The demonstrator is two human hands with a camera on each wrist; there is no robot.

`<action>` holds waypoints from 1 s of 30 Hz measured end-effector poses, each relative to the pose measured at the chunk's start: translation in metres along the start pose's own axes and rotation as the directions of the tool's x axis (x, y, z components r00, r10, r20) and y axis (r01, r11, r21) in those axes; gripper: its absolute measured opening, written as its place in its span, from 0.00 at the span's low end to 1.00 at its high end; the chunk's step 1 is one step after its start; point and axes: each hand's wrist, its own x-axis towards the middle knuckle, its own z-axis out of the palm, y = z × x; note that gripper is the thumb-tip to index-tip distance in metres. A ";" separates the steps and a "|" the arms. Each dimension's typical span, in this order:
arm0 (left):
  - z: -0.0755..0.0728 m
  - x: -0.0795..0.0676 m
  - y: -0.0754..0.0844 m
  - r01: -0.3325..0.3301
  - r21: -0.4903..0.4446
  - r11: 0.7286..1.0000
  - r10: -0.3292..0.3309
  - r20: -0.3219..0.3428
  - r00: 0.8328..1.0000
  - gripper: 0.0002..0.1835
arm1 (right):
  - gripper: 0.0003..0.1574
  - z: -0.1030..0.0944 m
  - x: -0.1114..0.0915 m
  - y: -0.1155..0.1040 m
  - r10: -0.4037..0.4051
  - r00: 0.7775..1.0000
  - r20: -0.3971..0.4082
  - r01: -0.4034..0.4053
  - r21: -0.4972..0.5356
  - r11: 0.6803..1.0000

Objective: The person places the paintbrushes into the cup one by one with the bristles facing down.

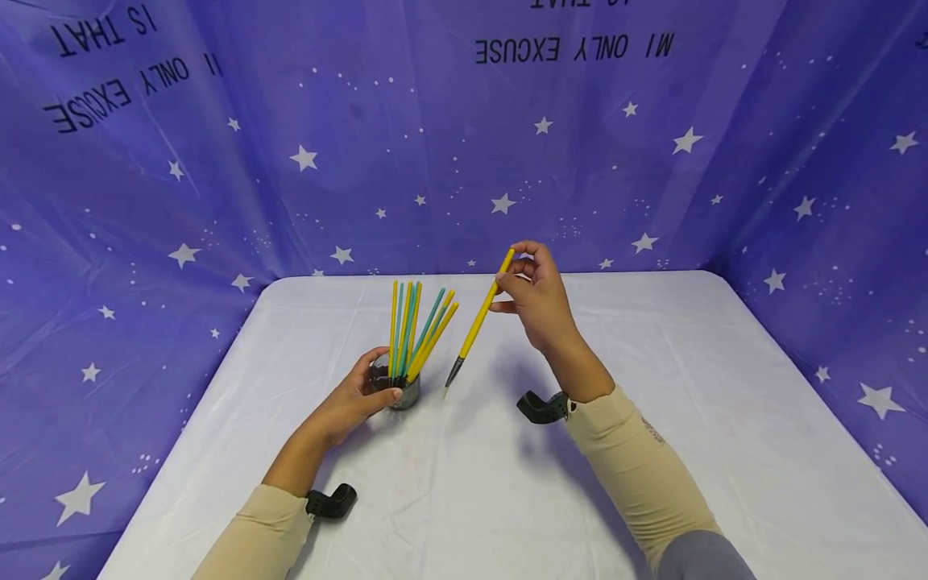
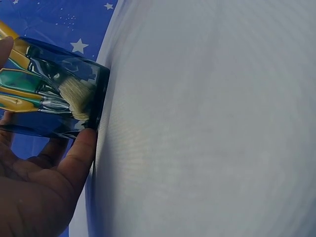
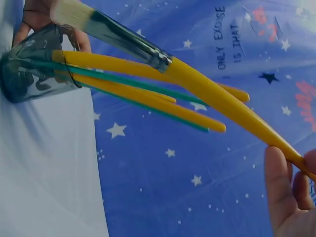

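Note:
My left hand point(image 1: 355, 403) grips a dark glass cup point(image 1: 408, 396) on the white table. Several paintbrushes point(image 1: 406, 330) with yellow and green handles stand in the cup, bristles down; pale bristles point(image 2: 76, 96) show through its wall in the left wrist view. To the right of the cup, my right hand point(image 1: 534, 298) pinches a yellow paintbrush point(image 1: 478, 326) near the top of its handle. That brush slants in the air, its dark ferrule and pale bristles point(image 3: 73, 14) pointing down toward the cup, apart from it.
A white cloth point(image 1: 689, 451) covers the table. Behind and along both sides hangs a purple curtain point(image 1: 435, 145) with stars and lettering. Each wrist bears a black camera mount point(image 1: 544, 408).

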 end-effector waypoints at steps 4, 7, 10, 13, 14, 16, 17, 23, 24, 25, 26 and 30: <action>0.000 -0.001 0.000 0.001 0.003 1.000 -0.001 -0.006 1.000 0.44 | 0.24 0.012 -0.003 0.003 -0.064 0.998 -0.017 0.064 0.007 0.998; 0.000 -0.001 0.000 0.003 0.005 1.000 -0.003 -0.004 1.000 0.44 | 0.23 0.021 -0.007 0.009 -0.107 0.994 -0.020 0.107 -0.010 0.994; 0.000 -0.001 -0.001 0.004 0.002 1.000 -0.004 -0.007 1.000 0.44 | 0.23 0.030 -0.010 0.016 -0.151 0.988 -0.027 0.151 -0.023 0.988; 0.000 -0.001 0.000 -0.002 0.005 1.000 0.002 -0.005 1.000 0.44 | 0.24 0.037 -0.012 0.022 -0.189 0.981 -0.047 0.188 -0.026 0.982; 0.000 -0.001 0.000 -0.002 0.006 1.000 0.002 -0.007 1.000 0.44 | 0.24 0.039 -0.013 0.024 -0.200 0.979 -0.051 0.199 -0.026 0.980; 0.000 -0.002 0.000 -0.007 0.009 1.000 0.007 -0.004 1.000 0.44 | 0.24 0.043 -0.014 0.027 -0.215 0.975 -0.050 0.213 -0.041 0.976; 0.000 -0.002 0.000 -0.009 0.008 1.000 0.009 -0.003 1.000 0.44 | 0.23 0.044 -0.015 0.029 -0.222 0.974 -0.044 0.219 -0.054 0.974; 0.001 -0.002 0.000 -0.010 -0.002 1.000 0.010 -0.004 1.000 0.43 | 0.23 0.054 -0.020 0.041 -0.256 0.967 -0.008 0.253 -0.112 0.961; 0.001 -0.001 0.000 -0.009 -0.001 1.000 0.009 -0.005 1.000 0.43 | 0.24 0.055 -0.020 0.042 -0.260 0.966 -0.006 0.257 -0.121 0.959; 0.001 -0.001 -0.001 -0.009 0.000 1.000 0.009 -0.006 1.000 0.43 | 0.24 0.056 -0.020 0.043 -0.261 0.965 -0.004 0.258 -0.130 0.957; 0.001 -0.001 -0.001 -0.008 -0.001 1.000 0.008 -0.007 1.000 0.43 | 0.24 0.057 -0.020 0.044 -0.259 0.966 -0.003 0.256 -0.143 0.956; 0.000 0.000 0.000 -0.004 0.006 1.000 0.004 -0.009 1.000 0.44 | 0.23 0.060 -0.021 0.048 -0.238 0.971 0.008 0.235 -0.209 0.949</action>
